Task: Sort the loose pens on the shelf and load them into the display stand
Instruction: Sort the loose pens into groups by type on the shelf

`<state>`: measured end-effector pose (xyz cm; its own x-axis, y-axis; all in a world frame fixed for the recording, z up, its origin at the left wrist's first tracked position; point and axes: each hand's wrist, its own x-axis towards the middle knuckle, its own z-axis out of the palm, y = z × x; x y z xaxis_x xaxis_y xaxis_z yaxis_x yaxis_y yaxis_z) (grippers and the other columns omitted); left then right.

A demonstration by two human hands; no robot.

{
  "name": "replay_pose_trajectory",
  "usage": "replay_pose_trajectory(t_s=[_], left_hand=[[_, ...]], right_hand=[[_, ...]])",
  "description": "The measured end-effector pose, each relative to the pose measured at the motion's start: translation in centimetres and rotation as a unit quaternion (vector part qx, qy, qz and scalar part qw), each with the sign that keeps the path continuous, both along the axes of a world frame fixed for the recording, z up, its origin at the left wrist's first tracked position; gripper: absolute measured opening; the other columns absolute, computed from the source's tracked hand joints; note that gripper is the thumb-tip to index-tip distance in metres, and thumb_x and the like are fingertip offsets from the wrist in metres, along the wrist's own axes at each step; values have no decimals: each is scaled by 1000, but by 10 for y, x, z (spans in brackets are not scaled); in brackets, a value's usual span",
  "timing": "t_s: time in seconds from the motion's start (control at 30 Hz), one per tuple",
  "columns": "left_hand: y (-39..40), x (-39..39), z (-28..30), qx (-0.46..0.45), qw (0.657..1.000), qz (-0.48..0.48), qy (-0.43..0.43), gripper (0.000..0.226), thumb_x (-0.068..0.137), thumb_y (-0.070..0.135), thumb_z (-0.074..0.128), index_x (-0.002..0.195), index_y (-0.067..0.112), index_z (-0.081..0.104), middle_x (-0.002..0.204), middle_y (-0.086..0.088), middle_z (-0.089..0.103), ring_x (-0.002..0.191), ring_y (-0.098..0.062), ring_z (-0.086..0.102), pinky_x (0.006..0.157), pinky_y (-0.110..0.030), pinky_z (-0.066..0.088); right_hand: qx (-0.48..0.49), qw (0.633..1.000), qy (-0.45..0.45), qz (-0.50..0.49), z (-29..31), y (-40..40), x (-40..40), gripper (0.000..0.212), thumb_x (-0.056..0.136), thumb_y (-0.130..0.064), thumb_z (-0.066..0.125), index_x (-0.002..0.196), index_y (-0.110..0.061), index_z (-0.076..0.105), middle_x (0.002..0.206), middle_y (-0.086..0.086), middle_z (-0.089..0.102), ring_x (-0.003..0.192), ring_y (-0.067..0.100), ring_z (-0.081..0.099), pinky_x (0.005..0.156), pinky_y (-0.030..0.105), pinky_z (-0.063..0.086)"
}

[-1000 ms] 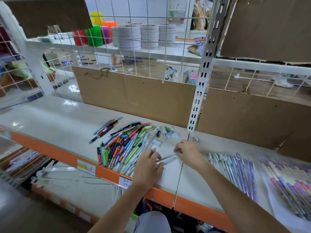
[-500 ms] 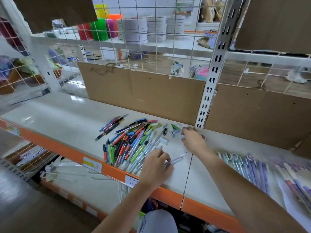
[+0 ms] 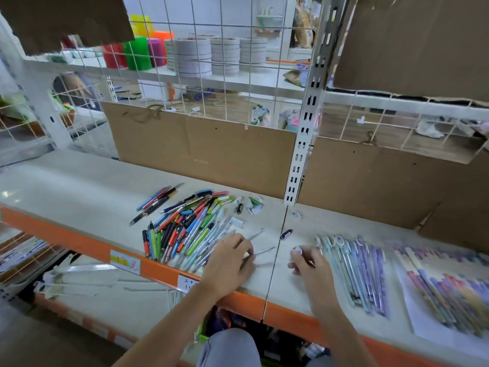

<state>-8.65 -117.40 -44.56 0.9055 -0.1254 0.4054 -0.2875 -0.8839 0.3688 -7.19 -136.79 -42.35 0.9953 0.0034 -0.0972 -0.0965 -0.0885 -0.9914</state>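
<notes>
The shelf (image 3: pixel 79 186) is cream with an orange edge (image 3: pixel 79 238); pens (image 3: pixel 182 229) are red, green, blue and black.

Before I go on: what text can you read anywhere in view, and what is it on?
"元": yellow price tag on the shelf's orange front edge; the number before it is blurred.
White tag beside it: handwritten, partly hidden, unreadable.
Small sticker on the cardboard backing: too small to read.

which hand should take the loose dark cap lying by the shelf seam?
Probably left. The dark cap lies between both hands, but the right hand already pinches a small white cap. The left hand rests on clear pens and looks freer.
</notes>
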Motion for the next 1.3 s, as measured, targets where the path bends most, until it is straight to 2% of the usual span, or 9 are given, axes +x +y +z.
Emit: replay_pose_trajectory(t_s=[0.13,0.3,0.53,0.7,0.8,0.93,1.03,1.17,1.3], left_hand=[[-4,-10,8,2,997,-52,50,16,99,29,42,98,16,52,73,6,54,60,-15,50,54,-27,37],[-7,-12,13,9,997,-54,56,23,100,35,35,103,19,51,76,10,51,59,-17,53,53,-27,38],[-6,-15,14,6,996,-51,68,26,98,42,31,102,24,48,73,10,52,58,-15,54,55,-28,41],[-6,-13,10,5,996,-46,79,26,100,37,36,104,19,54,84,5,60,71,-16,57,62,-28,41],[-4,-11,8,2,996,-28,81,31,100,35,36,99,14,59,90,-1,63,78,-19,58,68,-30,42],[-5,-15,9,-53,998,6,23,36,93,34,37,93,9,63,82,-2,65,68,-22,59,59,-29,41],[-5,-13,7,-90,995,40,-2,30,96,33,41,87,13,61,71,10,53,59,-11,48,56,-27,36],[-4,-11,7,-121,992,32,9,18,93,32,54,92,16,62,77,13,50,65,-6,46,60,-26,39],[-2,-14,9,-117,992,29,27,53,87,62,39,98,17,64,92,9,51,78,-7,51,69,-24,43]], right_hand=[[0,1000,-8,14,1,-2,-4,10,92,-19,58,83,-19,63,56,-5,48,56,13,41,58,25,34],[69,997,3,22,4,-6,-6,10,93,-9,55,88,-7,64,65,2,60,52,7,51,47,16,37],[42,998,-1,42,1,-5,-5,11,94,-10,54,89,-10,64,69,1,61,57,6,52,51,16,39],[-43,992,-8,115,4,-1,-3,12,94,-15,52,93,-13,64,78,0,67,61,3,57,54,15,40],[-23,994,16,109,8,6,0,13,95,-14,53,89,-9,62,72,0,65,60,5,57,51,15,39],[3,996,51,70,18,30,8,19,94,-16,54,76,-9,54,64,3,57,56,11,46,53,20,37],[37,995,80,50,25,45,12,20,93,-20,55,77,-10,53,63,2,53,53,11,42,50,21,35],[84,988,90,96,25,57,5,13,92,-11,57,79,-9,56,67,3,50,57,11,43,49,20,36],[43,996,43,73,36,46,20,8,93,-12,53,85,-10,53,76,2,58,61,11,51,48,20,37]])
